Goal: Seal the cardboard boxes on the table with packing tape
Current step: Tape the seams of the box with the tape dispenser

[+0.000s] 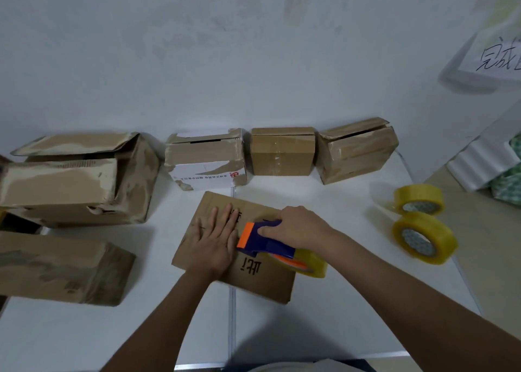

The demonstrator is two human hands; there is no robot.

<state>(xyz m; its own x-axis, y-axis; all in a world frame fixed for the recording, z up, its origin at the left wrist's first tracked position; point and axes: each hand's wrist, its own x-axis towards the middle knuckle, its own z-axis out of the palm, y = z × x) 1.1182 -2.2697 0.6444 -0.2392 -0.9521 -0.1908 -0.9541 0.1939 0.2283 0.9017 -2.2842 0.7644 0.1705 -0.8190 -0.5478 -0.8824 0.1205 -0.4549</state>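
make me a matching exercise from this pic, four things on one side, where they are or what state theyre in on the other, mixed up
Things
1. left hand
2. right hand
3. spare tape rolls
4. box with the white printed side

States or places
A. lying free on the table at the right
B. standing in the row by the wall
C. pressed flat on the nearest box
D. gripping the blue tape dispenser

Pairs: 1-C, 2-D, 3-A, 4-B
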